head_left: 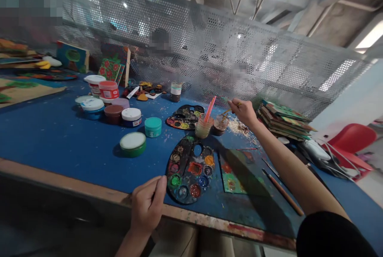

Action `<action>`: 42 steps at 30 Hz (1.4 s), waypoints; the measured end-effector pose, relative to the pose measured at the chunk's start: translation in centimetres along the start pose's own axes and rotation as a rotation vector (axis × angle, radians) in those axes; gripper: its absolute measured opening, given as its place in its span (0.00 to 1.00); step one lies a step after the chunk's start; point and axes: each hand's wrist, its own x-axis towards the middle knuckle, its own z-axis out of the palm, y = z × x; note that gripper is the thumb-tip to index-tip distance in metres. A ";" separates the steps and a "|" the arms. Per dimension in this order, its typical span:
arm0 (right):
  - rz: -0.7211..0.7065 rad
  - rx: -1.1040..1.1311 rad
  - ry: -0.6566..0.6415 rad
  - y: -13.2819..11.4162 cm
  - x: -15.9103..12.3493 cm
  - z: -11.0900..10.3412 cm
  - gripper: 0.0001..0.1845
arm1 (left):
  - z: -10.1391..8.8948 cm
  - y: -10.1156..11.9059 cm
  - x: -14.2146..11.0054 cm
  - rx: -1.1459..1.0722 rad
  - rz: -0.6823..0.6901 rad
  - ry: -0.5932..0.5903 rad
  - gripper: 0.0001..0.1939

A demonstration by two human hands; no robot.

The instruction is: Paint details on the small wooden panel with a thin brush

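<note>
My right hand (243,111) pinches a thin paintbrush (226,111), its lower end down in a glass jar of dark water (220,124). Beside that jar stands a second jar of cloudy liquid (204,128) with pinkish-orange sticks in it. My left hand (148,203) is closed in a fist at the table's front edge, close to the rim of a black paint palette (190,177); nothing shows in it. Several wells of the palette hold paint. Right of the palette lies a small green painting with red flowers (239,173), partly under my arm's shadow.
Paint tubs (133,144) stand on the left. Another palette (185,117) lies behind the jars. Loose brushes (284,193) rest at right, near stacked painted boards (284,121). A perforated metal screen (191,50) runs along the back; a red chair (353,141) is beyond.
</note>
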 end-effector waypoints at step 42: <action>0.235 0.068 0.709 1.4 -5.3 -3.6 0.26 | -0.1 0.2 0.3 0.029 -0.020 -0.016 0.22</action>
